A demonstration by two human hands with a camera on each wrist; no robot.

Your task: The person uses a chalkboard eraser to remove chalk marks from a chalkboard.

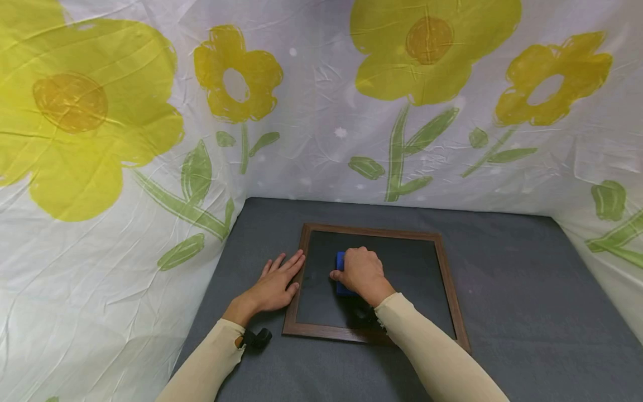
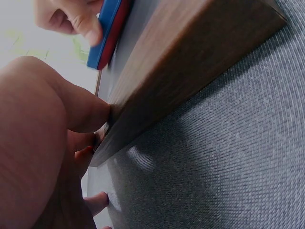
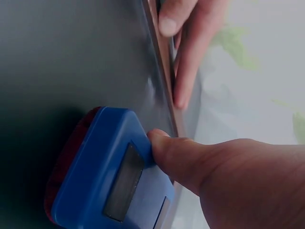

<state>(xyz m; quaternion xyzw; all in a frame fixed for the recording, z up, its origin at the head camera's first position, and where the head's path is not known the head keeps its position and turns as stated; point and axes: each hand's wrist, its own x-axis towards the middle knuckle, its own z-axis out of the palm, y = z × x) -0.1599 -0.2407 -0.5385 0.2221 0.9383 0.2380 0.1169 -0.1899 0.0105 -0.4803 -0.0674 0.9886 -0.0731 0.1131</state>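
Observation:
A small chalkboard (image 1: 412, 268) with a brown wooden frame (image 1: 372, 229) lies flat on the grey cloth. My right hand (image 1: 363, 273) grips a blue board eraser (image 3: 90, 167) with a dark red felt underside, near the middle of the board. In the right wrist view, the thumb (image 3: 181, 157) presses against the eraser's side. My left hand (image 1: 273, 286) rests at the board's left edge, its fingers extended and touching the wooden frame. Seen from the left wrist, the thumb (image 2: 88, 109) lies against the frame's side. The head view hides part of the eraser under the right hand.
Grey cloth (image 1: 527, 301) covers the table around the board. White fabric (image 1: 311, 139) printed with yellow flowers hangs behind and at both sides. A black wrist camera (image 1: 258, 338) sits at the left wrist, just above the cloth.

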